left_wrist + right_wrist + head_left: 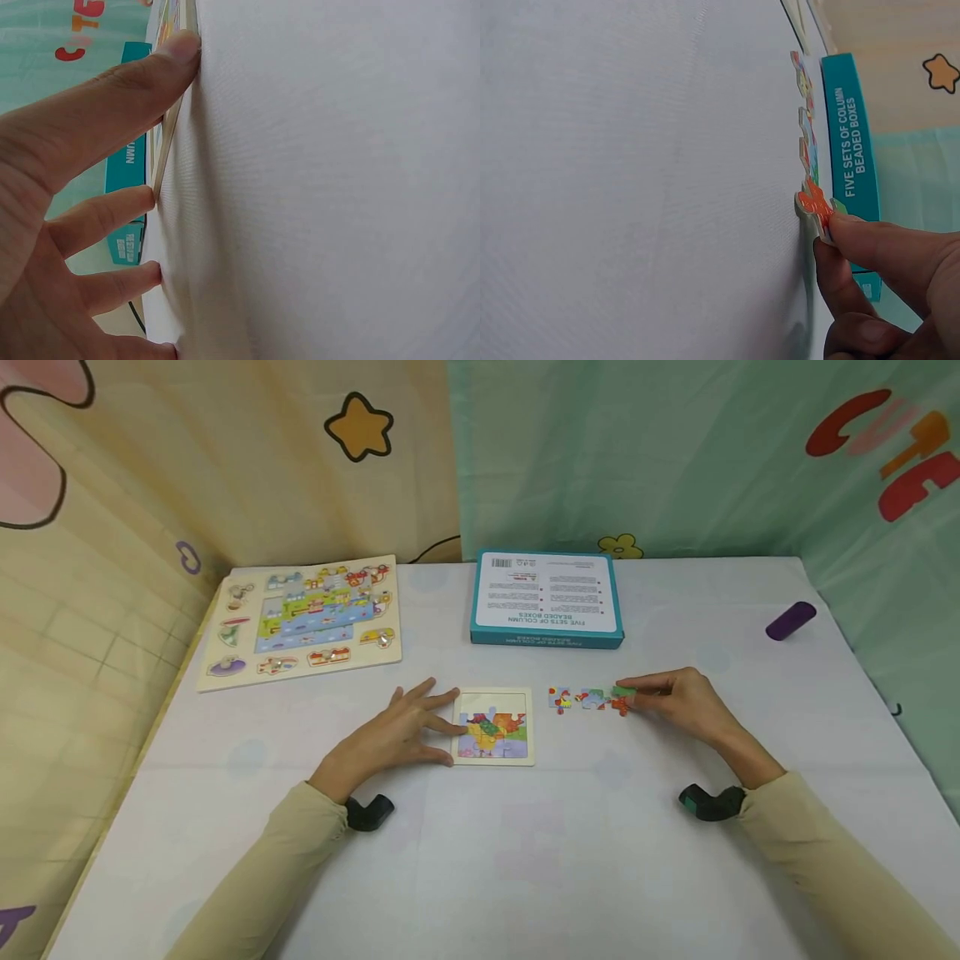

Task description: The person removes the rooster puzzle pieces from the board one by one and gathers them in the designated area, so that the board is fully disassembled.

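A small square puzzle tray (532, 731) with a pale rim lies in the middle of the table, its lower part filled with joined colourful pieces. My left hand (393, 731) is spread along the tray's left side, thumb and fingertips touching its edge. To the right of the tray, my right hand (686, 700) pinches an orange-and-green puzzle piece (814, 199) between thumb and fingers. That piece is tilted at the table surface. Between it and the tray lie two loose pieces in a row, a puzzle piece with a bird (559, 697) and a light-blue puzzle piece (592, 698).
A teal box (547, 597) with a printed white label lies behind the tray. At the back left is a larger wooden knob puzzle board (300, 668) with flat picture sheets on it. A purple cylinder (791, 621) lies at the far right.
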`<state>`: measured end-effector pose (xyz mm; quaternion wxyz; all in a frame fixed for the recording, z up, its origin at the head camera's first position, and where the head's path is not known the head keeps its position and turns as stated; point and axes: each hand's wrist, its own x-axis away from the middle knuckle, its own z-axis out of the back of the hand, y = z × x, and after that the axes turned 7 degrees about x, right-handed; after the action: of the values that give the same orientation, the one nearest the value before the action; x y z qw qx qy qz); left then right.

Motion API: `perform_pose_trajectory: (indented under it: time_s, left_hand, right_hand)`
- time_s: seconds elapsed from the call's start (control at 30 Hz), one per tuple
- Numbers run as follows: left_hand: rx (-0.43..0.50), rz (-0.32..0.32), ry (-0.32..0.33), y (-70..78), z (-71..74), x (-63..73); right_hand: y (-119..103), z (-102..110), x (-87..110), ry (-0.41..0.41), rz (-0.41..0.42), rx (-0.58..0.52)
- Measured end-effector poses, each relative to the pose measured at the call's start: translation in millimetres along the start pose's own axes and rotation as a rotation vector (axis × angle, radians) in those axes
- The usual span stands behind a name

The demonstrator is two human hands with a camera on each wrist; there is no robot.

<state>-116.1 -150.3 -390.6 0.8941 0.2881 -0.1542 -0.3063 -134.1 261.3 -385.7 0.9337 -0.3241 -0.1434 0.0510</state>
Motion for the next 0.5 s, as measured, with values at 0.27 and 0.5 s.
perform_pose_trajectory:
  time_s: [0.27,0.5]
  left_hand:
    - [0.008,0.001,-0.004,-0.9,-0.6,-0.1]
    - [0.007,-0.010,0.008,-1.1,-0.4,0.2]
  right_hand:
    - [-4.0,1.5,-2.2,-0.018,-0.017,0.068]
    - [-7.6,1.8,-3.9,0.001,-0.027,0.151]
